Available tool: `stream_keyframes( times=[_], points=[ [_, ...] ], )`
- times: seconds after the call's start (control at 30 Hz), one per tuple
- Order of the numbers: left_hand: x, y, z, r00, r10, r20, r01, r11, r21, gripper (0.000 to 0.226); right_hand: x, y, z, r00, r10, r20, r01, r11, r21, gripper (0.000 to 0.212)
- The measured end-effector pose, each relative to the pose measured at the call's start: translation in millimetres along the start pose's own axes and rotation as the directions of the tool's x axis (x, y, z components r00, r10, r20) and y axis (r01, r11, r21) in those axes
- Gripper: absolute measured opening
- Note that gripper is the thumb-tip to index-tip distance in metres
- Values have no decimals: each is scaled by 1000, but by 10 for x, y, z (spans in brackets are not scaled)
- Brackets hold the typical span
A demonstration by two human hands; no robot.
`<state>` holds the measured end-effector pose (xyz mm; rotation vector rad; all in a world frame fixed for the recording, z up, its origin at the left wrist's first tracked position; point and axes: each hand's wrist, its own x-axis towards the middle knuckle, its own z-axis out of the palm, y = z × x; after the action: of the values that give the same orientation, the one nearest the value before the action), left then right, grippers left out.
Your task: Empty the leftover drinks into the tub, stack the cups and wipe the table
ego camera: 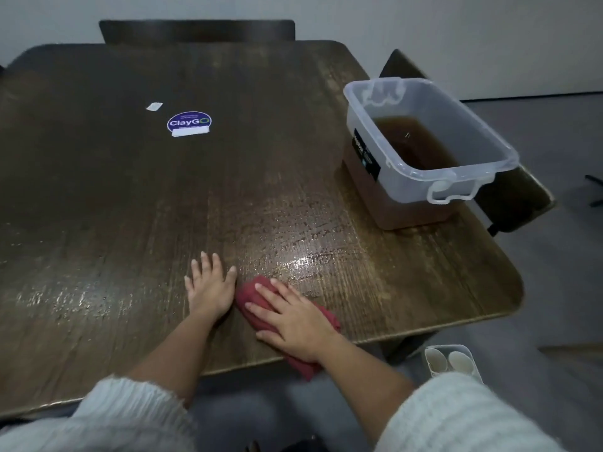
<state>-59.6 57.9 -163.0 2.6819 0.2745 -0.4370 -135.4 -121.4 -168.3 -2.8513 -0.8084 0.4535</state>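
**Red cloth under the right hand, tub of brown liquid at the table's right side**

Dark wood grain runs across the table [130, 190], which fills most of the view and shows wet, shiny streaks near its front edge and toward the middle right. On that wet patch lies a red cloth [251, 296], bunched up near the front edge, with one end hanging just over the edge. The right hand [290, 318] lies flat on top of the cloth, fingers straight and spread, pressing it to the wood. Just beside the cloth, on the bare table, the left hand [210, 287] rests palm down with its fingers extended and slightly apart, holding nothing. Both forearms come out of pale knitted sleeves [473, 415].

Farther back on the right side of the table stands a clear plastic tub [489, 148] with a handle on its near end and a dark label on its side; brown liquid [411, 141] sits in it. Well apart from the tub, toward the back left, a round blue sticker [189, 123] reading "ClayGo" is fixed to the tabletop, with a small white scrap [154, 106] near it.

Below the table's right corner, on the grey floor, a white bin [430, 363] holds pale cups [460, 362]. A dark chair back [195, 31] stands behind the table's far edge against a light wall.
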Motion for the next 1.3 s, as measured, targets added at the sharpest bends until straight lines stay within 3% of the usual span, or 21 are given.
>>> stream_keyframes(
  times=[0.07, 0.1, 0.23, 0.3, 0.37, 0.47, 0.63, 0.73, 0.8, 0.9, 1.07, 1.2, 1.3],
  points=[
    [-80, 112, 41, 996, -22, -81, 21, 1000, -8, 63, -177, 292, -34, 999, 3, -39, -4, 1000, -12, 58],
    [-136, 185, 79, 994, -8, -112, 8, 1000, 1, 64, -272, 433, -68, 995, 74, -69, -75, 997, -7, 62],
    [-446, 724, 436, 936, 339, -91, -324, 935, 145, 63, -775, 971, -120, 866, 481, -140, -469, 877, 106, 84],
    [-616, 1114, 624, 858, 514, 16, -508, 842, 179, 61, -1020, 1175, -119, 737, 657, -158, -636, 754, 166, 88],
    [-782, 1537, 780, 736, 665, 128, -676, 714, 179, 59, -1246, 1348, -115, 564, 800, -204, -781, 597, 185, 91],
    [-936, 2112, 1013, 569, 775, 274, -822, 536, 192, 59, -1526, 1580, -114, 483, 844, -233, -822, 529, 211, 74],
    [-759, 2764, 1202, 536, 727, 429, -842, 425, 332, 61, -1748, 2055, -300, 564, 786, -253, -765, 613, 197, 49],
    [-688, 3085, 1253, 548, 693, 469, -831, 390, 396, 62, -1793, 2227, -425, 517, 779, -354, -815, 575, 74, 36],
    [-673, 3243, 1319, 580, 665, 471, -810, 412, 417, 63, -1775, 2243, -447, 489, 795, -359, -838, 542, 61, 38],
    [-601, 3258, 1350, 611, 632, 478, -790, 450, 415, 63, -1733, 2151, -296, 495, 847, -194, -828, 527, 192, 52],
    [-513, 3116, 1226, 591, 631, 502, -797, 363, 482, 61, -1717, 2108, -277, 542, 837, 75, -827, 515, 227, 64],
    [-485, 3246, 982, 595, 571, 566, -793, 305, 527, 59, -1581, 2098, -765, 492, 863, 116, -871, 488, 61, 48],
    [-404, 3087, 734, 640, 522, 564, -761, 329, 558, 56, -1371, 1946, -1072, 564, 822, 71, -825, 565, 16, 40]
  ],
)
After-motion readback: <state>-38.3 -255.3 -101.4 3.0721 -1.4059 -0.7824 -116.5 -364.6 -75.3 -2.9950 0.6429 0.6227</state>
